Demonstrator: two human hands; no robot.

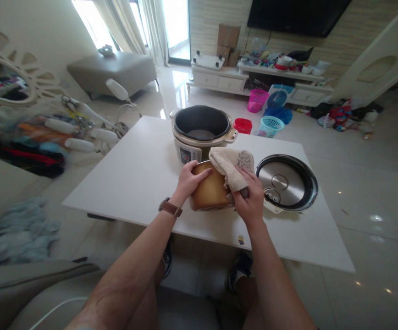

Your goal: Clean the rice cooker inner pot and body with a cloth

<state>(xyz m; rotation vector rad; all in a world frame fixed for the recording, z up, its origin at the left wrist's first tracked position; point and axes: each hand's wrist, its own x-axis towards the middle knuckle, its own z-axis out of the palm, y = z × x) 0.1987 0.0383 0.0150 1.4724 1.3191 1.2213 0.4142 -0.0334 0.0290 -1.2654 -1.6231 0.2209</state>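
Note:
A golden-brown pot [208,190] is tilted over the front part of the white table. My left hand [189,180] grips its left side, thumb on the outer wall. My right hand [250,195] is closed on a beige cloth [231,164] with a grey pattern, which lies against the pot's right side and rim. Just behind the pot stands an open cooker [188,153] with a dark interior and a front control panel. To the right, a round lid [281,182] rests with its metal inner face up.
The white table [126,174] reaches past both hands, with a small sticker [241,239] near its front edge. Beyond it on the floor are a red container [242,125], a light-blue basket [270,127] and a pink basket [257,100]. A white lamp [104,134] stands left.

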